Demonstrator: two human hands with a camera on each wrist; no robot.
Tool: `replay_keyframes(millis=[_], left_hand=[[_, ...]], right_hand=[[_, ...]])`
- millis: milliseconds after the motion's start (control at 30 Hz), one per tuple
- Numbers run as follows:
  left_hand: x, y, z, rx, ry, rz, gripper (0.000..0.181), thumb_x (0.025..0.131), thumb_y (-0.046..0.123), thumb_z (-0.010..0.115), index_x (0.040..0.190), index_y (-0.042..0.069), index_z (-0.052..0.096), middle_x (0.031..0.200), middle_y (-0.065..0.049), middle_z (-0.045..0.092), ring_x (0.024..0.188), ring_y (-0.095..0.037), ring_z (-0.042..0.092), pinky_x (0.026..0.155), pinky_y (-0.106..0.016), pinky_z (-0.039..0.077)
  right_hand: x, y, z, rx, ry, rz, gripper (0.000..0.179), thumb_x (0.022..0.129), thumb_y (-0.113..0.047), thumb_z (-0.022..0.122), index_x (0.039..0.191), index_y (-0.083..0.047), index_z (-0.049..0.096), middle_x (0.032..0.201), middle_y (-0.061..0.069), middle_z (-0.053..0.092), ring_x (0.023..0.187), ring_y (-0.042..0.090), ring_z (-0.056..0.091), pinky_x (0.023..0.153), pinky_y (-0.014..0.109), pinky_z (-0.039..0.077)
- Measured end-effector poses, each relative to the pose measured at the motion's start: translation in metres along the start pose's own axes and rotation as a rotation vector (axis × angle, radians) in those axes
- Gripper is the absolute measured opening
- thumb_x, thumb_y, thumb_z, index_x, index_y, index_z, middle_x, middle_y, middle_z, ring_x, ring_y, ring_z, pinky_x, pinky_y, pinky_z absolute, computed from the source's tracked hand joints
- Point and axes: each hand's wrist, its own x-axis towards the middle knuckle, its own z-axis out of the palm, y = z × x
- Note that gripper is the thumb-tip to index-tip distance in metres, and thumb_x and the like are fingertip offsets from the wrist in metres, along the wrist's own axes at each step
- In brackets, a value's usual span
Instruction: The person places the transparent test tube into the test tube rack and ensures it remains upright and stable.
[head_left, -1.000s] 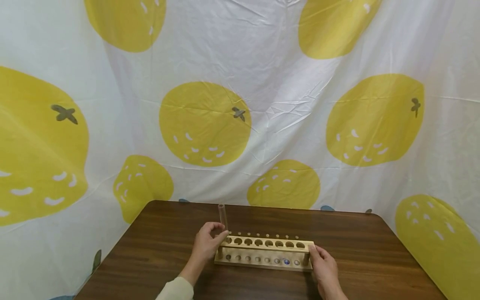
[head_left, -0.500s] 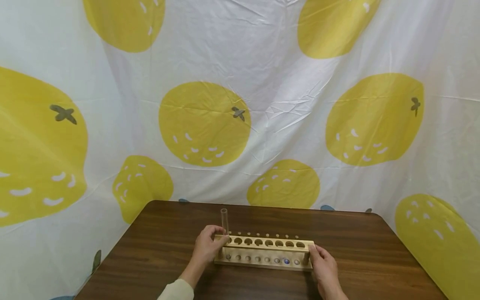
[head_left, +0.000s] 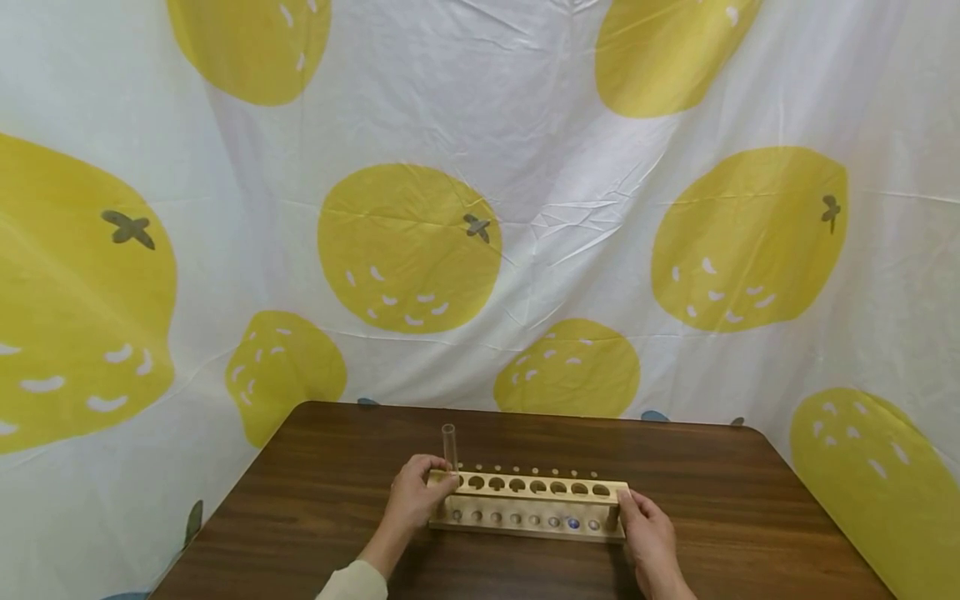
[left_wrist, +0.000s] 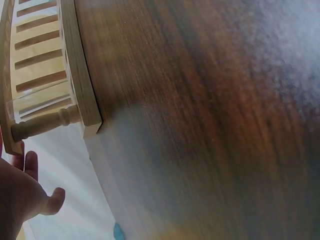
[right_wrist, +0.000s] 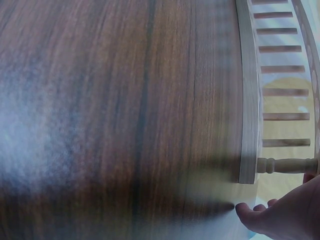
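A wooden test tube rack (head_left: pixel 527 494) stands on the table in the head view, with a row of round holes along its top bar. At its left end, a clear test tube (head_left: pixel 450 446) rises upright from the first hole. My left hand (head_left: pixel 414 492) pinches the tube just above the bar, thumb in front and fingers behind. In the left wrist view, the tube's clear lower part (left_wrist: pixel 42 93) shows inside the rack beside the end post. My right hand (head_left: pixel 648 532) grips the rack's right end, with the thumb near the top bar; its hold is partly hidden.
The dark wood-grain table (head_left: pixel 315 500) extends around the rack. Behind the rack runs a row of short pegs (head_left: pixel 535 471). A white curtain with lemon prints (head_left: pixel 555 275) hangs beyond the table's back edge. A bluish-purple spot (head_left: pixel 573 523) shows in one lower hollow.
The test tube has straightened from a slight tilt and slid down into the leftmost hole. My left hand has lowered a little with it. The right hand and the rack have stayed still.
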Motion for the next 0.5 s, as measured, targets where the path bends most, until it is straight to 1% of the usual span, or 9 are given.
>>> replay_keyframes(millis=[100,267,300,400,433,467,500], left_hand=[[-0.0005,0.0005,-0.0007,0.008,-0.007,0.01,0.02,0.084,0.02,0.078,0.096,0.005,0.07,0.115,-0.013,0.063,0.114,-0.04,0.056,0.098,-0.057,0.043],[-0.0008,-0.0003,-0.0013,0.01,-0.018,0.004,0.021,0.085,0.02,0.077,0.098,0.005,0.071,0.115,-0.013,0.063,0.114,-0.039,0.057,0.097,-0.056,0.043],[-0.0008,-0.0002,-0.0016,0.007,-0.022,0.001,0.022,0.085,0.02,0.077,0.099,0.005,0.071,0.115,-0.013,0.063,0.114,-0.039,0.057,0.097,-0.056,0.044],[-0.0006,-0.0003,-0.0024,-0.005,-0.028,-0.004,0.023,0.084,0.019,0.078,0.1,0.004,0.071,0.116,-0.013,0.063,0.114,-0.039,0.057,0.098,-0.056,0.043],[-0.0006,-0.0004,-0.0027,-0.01,-0.028,-0.006,0.024,0.084,0.019,0.078,0.101,0.004,0.071,0.116,-0.014,0.063,0.114,-0.039,0.057,0.098,-0.056,0.043],[-0.0006,-0.0004,-0.0032,-0.011,-0.029,-0.004,0.025,0.084,0.019,0.078,0.101,0.003,0.07,0.116,-0.014,0.063,0.114,-0.039,0.056,0.098,-0.056,0.043],[-0.0006,-0.0004,-0.0037,-0.015,-0.029,-0.004,0.025,0.084,0.02,0.078,0.102,0.003,0.07,0.116,-0.014,0.063,0.113,-0.039,0.056,0.098,-0.056,0.043]], right_hand=[[0.0,-0.0003,0.0002,0.001,-0.002,0.004,0.062,0.103,-0.039,0.05,0.137,0.013,0.048,0.135,0.029,0.051,0.12,0.034,0.046,0.088,0.031,0.04],[-0.0002,-0.0003,0.0002,0.001,-0.006,0.001,0.061,0.103,-0.038,0.049,0.137,0.013,0.047,0.137,0.03,0.05,0.121,0.035,0.046,0.087,0.029,0.04],[-0.0002,-0.0003,0.0003,0.001,-0.006,0.001,0.061,0.103,-0.038,0.049,0.137,0.013,0.047,0.137,0.03,0.05,0.122,0.035,0.046,0.088,0.03,0.041],[-0.0004,-0.0005,0.0006,0.01,-0.012,0.002,0.062,0.104,-0.037,0.048,0.138,0.014,0.046,0.139,0.032,0.047,0.124,0.038,0.045,0.097,0.039,0.041],[-0.0005,-0.0005,0.0005,0.011,-0.012,0.005,0.062,0.104,-0.037,0.048,0.138,0.014,0.046,0.14,0.032,0.047,0.123,0.037,0.045,0.096,0.037,0.042],[-0.0005,-0.0006,0.0006,0.015,-0.014,0.007,0.062,0.104,-0.038,0.048,0.139,0.014,0.045,0.141,0.032,0.046,0.124,0.037,0.045,0.098,0.039,0.041],[-0.0005,-0.0007,0.0005,0.02,-0.017,0.012,0.063,0.104,-0.038,0.049,0.139,0.014,0.045,0.141,0.032,0.046,0.124,0.037,0.044,0.097,0.039,0.042]])
